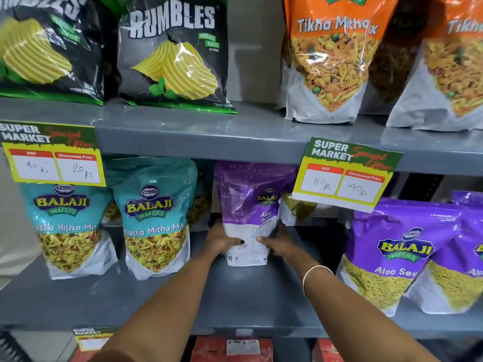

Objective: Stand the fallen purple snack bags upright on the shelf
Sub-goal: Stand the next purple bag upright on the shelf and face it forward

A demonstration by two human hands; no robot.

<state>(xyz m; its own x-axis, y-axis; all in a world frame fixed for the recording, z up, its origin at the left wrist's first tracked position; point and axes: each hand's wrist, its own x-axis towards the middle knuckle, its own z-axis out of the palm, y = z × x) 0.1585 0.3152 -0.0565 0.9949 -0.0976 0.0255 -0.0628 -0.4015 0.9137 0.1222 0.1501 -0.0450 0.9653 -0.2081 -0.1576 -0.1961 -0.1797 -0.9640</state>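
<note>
A purple Balaji snack bag (248,202) stands upright on the grey middle shelf (235,296), its back side turned toward me. My left hand (222,239) grips its lower left edge. My right hand (279,244) grips its lower right edge, thumb on the white bottom panel. Behind it, another purple bag (295,207) shows partly, hidden by a price tag. Two purple Aloo Sev bags (392,254) (460,270) stand upright at the right.
Two teal Balaji Khatta Mitha bags (154,218) stand left of my hands. Price tags (345,173) hang from the upper shelf's edge. Black Rumbles bags (172,50) and orange Tikha Mitha bags (332,58) fill the upper shelf. Red boxes (230,348) sit below.
</note>
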